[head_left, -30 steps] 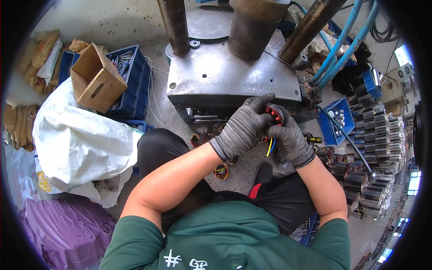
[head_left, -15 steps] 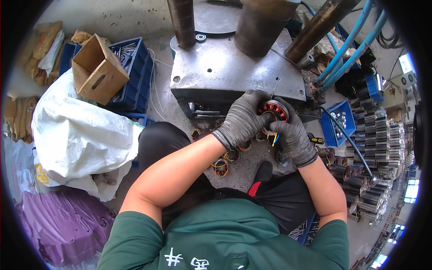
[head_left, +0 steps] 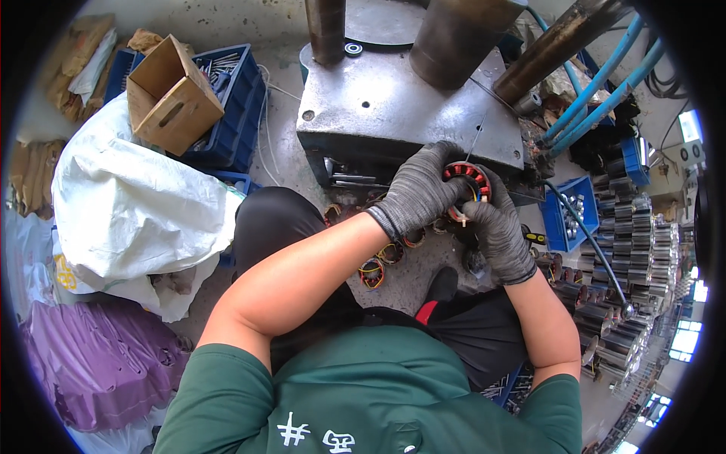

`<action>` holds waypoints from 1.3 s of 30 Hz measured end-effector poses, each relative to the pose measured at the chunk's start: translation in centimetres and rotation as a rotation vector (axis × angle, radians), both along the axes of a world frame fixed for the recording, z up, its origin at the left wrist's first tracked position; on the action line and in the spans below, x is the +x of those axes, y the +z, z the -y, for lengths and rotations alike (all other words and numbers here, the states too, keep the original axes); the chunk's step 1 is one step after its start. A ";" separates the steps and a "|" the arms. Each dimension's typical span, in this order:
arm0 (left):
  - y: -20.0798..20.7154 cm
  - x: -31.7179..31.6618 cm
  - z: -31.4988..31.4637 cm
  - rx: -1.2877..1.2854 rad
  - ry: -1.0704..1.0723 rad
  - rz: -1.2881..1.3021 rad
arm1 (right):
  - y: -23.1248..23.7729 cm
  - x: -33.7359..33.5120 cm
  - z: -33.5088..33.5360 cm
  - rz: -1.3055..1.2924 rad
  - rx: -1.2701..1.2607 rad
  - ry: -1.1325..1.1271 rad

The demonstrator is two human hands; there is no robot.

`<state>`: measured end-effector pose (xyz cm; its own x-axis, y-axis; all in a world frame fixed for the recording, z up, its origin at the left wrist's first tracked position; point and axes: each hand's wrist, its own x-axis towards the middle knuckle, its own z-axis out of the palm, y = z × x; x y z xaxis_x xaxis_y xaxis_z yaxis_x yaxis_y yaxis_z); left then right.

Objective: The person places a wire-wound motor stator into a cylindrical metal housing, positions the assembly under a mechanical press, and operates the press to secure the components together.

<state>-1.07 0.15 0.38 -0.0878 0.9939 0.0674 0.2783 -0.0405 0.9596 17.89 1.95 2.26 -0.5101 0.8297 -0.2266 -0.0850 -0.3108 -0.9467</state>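
Observation:
Between my gloved hands I hold a motor stator, a ring with red coils around its inside and thin coloured wires at its lower edge. My left hand, in a grey knit glove, grips the ring's left side. On its right side my right hand, gloved alike, closes with the thumb near the wires. The ring is tilted so its coil face shows. It is held just in front of the near edge of a steel press table. More wound stators lie on the floor below, partly hidden by my left forearm.
Thick steel columns rise from the press table, with a small bearing on top. Blue crates and a cardboard box stand left, beside a white sack. Stacked metal cylinders and a blue bin are at right.
The stator has turned in my hands, so more of its coil face shows and its wires now lie inside the ring. The surroundings have shifted slightly right in view.

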 end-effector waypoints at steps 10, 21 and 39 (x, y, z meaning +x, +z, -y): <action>0.2 0.5 1.3 0.343 -0.120 -0.304 | 0.4 1.0 -1.4 -0.319 -0.408 -0.097; 0.0 0.6 1.0 0.422 -0.016 -0.129 | 0.8 -0.6 -0.2 -0.305 -0.179 -0.046; -0.1 -0.3 1.2 0.724 -0.055 0.014 | 2.6 0.2 0.2 -0.246 0.105 0.126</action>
<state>-1.35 -1.03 0.23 -0.0448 0.7032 0.7096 0.2451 -0.6809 0.6902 18.11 1.70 4.91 -0.6397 0.7686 0.0003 -0.2829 -0.2352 -0.9299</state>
